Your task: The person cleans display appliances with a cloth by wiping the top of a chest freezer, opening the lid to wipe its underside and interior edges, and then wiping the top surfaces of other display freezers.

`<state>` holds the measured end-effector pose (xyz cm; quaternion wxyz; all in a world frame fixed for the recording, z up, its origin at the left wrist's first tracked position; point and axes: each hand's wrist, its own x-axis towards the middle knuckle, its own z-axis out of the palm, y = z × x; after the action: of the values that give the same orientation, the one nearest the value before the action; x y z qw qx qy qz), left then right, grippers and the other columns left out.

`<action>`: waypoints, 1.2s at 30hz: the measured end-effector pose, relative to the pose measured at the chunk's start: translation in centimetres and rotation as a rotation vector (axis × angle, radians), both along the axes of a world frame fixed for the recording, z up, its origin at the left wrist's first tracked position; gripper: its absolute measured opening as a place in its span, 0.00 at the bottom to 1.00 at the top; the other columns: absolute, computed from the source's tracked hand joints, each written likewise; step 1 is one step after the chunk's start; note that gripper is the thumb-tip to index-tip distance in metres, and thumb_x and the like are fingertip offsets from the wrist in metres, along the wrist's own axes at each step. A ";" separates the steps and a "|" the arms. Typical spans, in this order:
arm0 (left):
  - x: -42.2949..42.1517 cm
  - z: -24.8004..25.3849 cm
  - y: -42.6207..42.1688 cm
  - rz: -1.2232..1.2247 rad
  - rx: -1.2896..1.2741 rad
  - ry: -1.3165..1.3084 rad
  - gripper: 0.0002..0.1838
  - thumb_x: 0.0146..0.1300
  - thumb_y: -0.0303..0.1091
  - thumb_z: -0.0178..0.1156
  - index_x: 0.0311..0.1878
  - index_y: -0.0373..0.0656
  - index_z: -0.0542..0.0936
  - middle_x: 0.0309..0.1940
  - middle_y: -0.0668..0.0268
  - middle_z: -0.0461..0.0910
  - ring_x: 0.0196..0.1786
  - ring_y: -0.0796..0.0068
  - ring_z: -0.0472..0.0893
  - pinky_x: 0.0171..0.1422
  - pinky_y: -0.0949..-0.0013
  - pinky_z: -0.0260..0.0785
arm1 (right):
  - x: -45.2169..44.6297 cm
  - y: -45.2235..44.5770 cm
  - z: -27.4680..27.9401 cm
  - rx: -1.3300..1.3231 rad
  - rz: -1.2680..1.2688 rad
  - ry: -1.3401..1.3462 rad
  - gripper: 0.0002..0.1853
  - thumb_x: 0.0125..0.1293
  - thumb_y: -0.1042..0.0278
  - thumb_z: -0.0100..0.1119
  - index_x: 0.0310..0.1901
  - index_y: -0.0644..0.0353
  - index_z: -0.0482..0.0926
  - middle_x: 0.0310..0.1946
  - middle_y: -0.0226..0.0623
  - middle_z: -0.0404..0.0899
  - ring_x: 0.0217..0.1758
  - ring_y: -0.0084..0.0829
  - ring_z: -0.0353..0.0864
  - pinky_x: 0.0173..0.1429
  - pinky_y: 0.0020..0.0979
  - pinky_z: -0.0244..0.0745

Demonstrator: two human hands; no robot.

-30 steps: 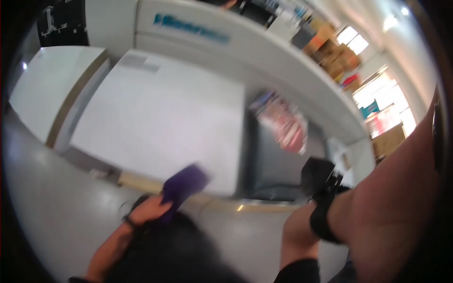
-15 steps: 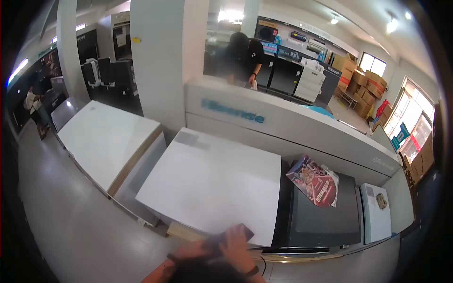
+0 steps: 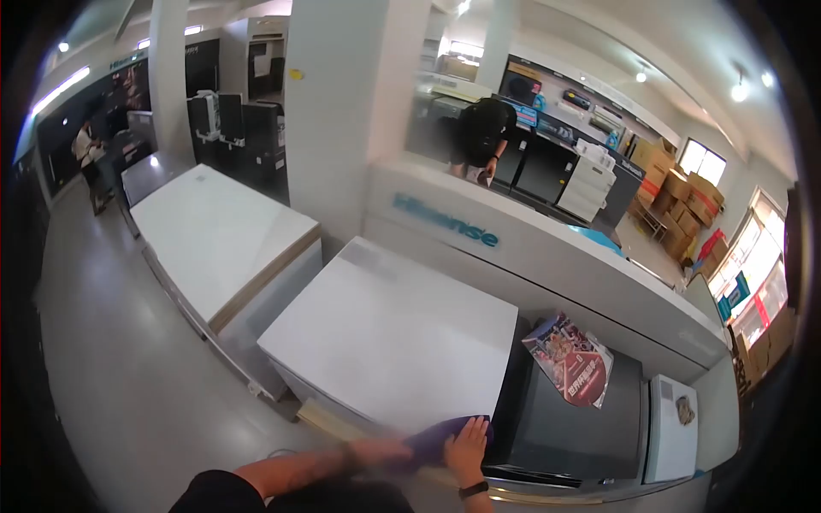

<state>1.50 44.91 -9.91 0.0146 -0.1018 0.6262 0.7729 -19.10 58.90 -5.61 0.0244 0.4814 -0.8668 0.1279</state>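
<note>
Cloth (image 3: 424, 442) shifted to near corner of white lid (image 3: 398, 329), right hand (image 3: 467, 446) atop.

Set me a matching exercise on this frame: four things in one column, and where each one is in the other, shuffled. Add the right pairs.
Things
1. Purple cloth
2. Printed leaflet
3. Blue-green lettering
4. Cardboard boxes

Places
A. On top of the dark grey appliance
B. Piled up in the background, near the windows
C. Under the right hand
D. On the front of the pale partition

Right pairs: 1-C, 2-A, 3-D, 4-B
</note>
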 end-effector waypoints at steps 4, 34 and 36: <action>1.9 0.6 1.1 0.066 0.273 -0.347 0.23 0.63 0.29 0.55 0.63 0.39 0.74 0.41 0.69 0.81 0.40 0.81 0.80 0.43 0.77 0.74 | 1.5 0.0 0.6 0.053 0.043 0.053 0.40 0.62 0.59 0.55 0.69 0.81 0.55 0.72 0.72 0.50 0.77 0.68 0.48 0.73 0.64 0.54; 14.5 -9.6 -5.6 0.137 -0.313 -0.046 0.19 0.70 0.31 0.51 0.62 0.36 0.69 0.40 0.61 0.82 0.44 0.74 0.81 0.47 0.67 0.76 | 19.6 -19.0 0.8 0.145 0.253 0.035 0.56 0.50 0.61 0.76 0.74 0.70 0.49 0.76 0.60 0.45 0.81 0.60 0.39 0.79 0.59 0.44; 16.4 -5.2 -7.1 0.099 -0.271 -0.133 0.18 0.69 0.31 0.51 0.60 0.36 0.70 0.37 0.60 0.82 0.41 0.71 0.83 0.45 0.65 0.77 | 20.9 -19.7 -0.6 0.119 0.225 0.100 0.54 0.51 0.63 0.75 0.73 0.71 0.49 0.76 0.62 0.45 0.81 0.62 0.39 0.78 0.59 0.44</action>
<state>17.88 37.81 -15.14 0.0040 -0.1843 0.7167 0.6726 1.85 39.21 -6.23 0.0246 0.5819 -0.8111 0.0542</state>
